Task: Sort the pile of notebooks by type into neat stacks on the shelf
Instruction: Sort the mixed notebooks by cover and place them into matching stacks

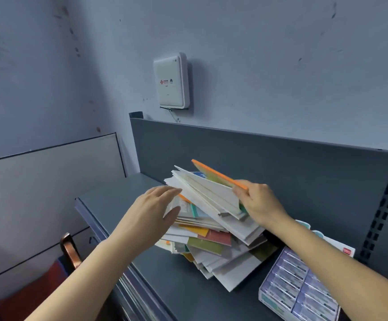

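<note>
Messy pile of notebooks (213, 242) sits on the shelf (165, 281), no sorted stacks yet; right hand (259, 203) pinches a batch (209, 195) tipped up on edge, probably to check covers; left hand (155, 207) lays straight fingers (166, 190) against the pile, likely steadying it.

hands: two, the left hand (155, 205) and the right hand (257, 205)
notebooks (211, 246): one loose pile, too many and too overlapped to count; several more fanned in the right hand
orange notebook (216, 176): one, at the back of the fan
shelf (176, 281): one
wall box (171, 81): one, white
tray (270, 301): one
packs (304, 286): two columns in the tray, number unclear
</note>
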Demonstrator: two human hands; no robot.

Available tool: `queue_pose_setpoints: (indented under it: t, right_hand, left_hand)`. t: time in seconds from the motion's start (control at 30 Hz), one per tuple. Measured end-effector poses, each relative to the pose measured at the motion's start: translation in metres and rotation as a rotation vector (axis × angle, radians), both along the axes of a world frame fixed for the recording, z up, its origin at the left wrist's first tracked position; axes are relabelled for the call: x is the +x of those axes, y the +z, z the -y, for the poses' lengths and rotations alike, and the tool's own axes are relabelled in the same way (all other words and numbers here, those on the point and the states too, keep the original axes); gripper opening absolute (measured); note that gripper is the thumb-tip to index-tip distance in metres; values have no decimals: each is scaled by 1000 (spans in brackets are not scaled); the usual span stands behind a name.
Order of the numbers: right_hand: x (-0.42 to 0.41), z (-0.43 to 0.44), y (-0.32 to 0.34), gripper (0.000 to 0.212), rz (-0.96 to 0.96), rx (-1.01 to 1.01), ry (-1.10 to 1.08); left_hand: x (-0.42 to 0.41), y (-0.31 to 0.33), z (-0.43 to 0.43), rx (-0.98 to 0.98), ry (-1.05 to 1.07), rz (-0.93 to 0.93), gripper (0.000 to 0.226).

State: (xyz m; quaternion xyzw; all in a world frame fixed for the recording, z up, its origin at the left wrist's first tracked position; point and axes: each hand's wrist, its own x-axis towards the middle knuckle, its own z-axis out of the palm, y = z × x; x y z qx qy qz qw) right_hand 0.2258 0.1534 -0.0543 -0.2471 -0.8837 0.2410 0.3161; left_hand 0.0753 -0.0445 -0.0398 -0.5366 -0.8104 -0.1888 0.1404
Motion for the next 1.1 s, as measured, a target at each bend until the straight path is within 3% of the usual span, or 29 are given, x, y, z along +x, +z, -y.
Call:
queue_pose_setpoints:
  t: [0.17, 0.27, 0.33, 0.43, 0.53, 0.63, 0.7, 0.87, 1.1]
  right_hand:
    - [7, -19, -4, 25, -235, -410, -11]
    - [7, -19, -6, 19, -256, -547, -13]
    - [7, -15, -3, 17, -228, -485, -18]
    - [7, -6, 1, 19, -175, -201, -54]
    - [-1, -1, -8, 39, 89, -52, -6]
    - [-5, 5, -20, 104, 470, -124, 55]
    - [-3, 8, -17, 117, 558, -140, 59]
    - [-2, 17, -8, 101, 635, -30, 24]
    - [-1, 8, 0, 82, 558, -81, -36]
  left_hand:
    - [-26, 14, -49, -97, -42, -32, 58]
    - [-45, 14, -70, -232, -88, -37, 66]
    - [-56, 11, -78, -322, -105, -24, 67]
    - [-69, 3, -81, -358, -101, 68, 62]
    - [-77, -4, -79, -307, -130, 69, 60]
    - [-80, -7, -79, -299, -154, 58, 58]
    - [-80, -8, -79, -297, -158, 54, 58]
    - [-83, -9, -78, -274, -204, 65, 60]
    - [-75, -17, -61, -125, -163, 61, 91]
